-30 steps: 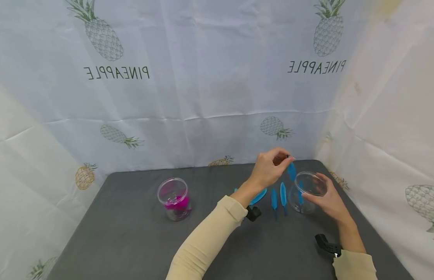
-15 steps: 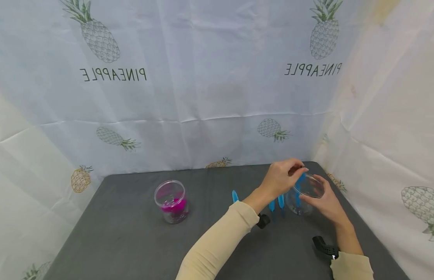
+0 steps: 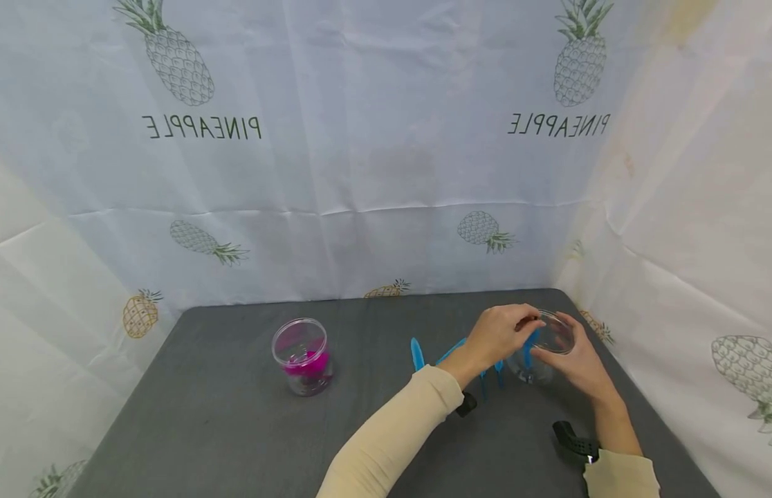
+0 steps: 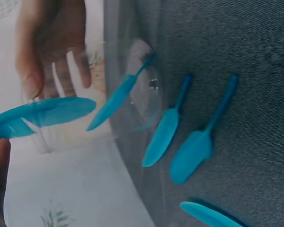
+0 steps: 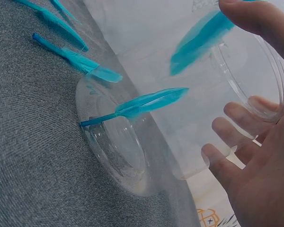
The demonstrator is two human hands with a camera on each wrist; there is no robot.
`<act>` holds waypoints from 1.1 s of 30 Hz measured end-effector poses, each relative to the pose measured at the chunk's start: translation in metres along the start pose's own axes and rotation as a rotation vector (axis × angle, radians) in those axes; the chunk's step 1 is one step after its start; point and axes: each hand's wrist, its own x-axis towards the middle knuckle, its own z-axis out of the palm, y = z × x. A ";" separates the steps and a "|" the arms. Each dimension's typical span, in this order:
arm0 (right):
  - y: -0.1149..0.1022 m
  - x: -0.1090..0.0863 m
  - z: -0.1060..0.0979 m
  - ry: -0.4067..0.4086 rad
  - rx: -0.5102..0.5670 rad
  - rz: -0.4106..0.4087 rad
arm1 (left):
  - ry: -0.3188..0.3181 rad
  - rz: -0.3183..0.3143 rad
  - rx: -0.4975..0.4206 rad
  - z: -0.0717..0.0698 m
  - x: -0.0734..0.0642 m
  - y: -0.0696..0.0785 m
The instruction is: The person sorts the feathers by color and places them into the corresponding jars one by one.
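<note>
At the right of the table, my left hand [image 3: 506, 333] pinches a blue feather [image 4: 42, 112] by its quill end over the mouth of a clear plastic jar [image 3: 550, 339]. The feather's vane points down into the jar in the right wrist view. My right hand [image 3: 579, 361] grips this jar near its rim, thumb on one side and fingers on the other. One more blue feather [image 5: 149, 101] leans inside, its quill at the jar's base. Beside the jar, several blue feathers [image 4: 162, 135] lie on the dark table, partly hidden by my left arm in the head view.
A second clear jar [image 3: 301, 353] with magenta contents stands on the grey table [image 3: 218, 415] to the left. Behind and to the right hangs a white cloth [image 3: 386, 166] printed with pineapples. Black wrist devices [image 3: 573, 440] sit at both wrists.
My left hand has moved right and down, bringing the blue feather from beside the jar to its mouth. My right hand keeps its hold on the jar.
</note>
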 end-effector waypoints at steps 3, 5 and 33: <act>0.000 0.000 0.000 -0.005 0.010 0.002 | -0.034 0.003 0.053 0.003 -0.003 0.001; 0.000 0.000 0.000 -0.007 0.018 0.003 | -0.051 0.001 0.070 0.005 -0.005 0.001; 0.005 0.001 0.001 0.022 -0.014 -0.029 | -0.197 -0.147 -0.038 -0.011 -0.012 -0.006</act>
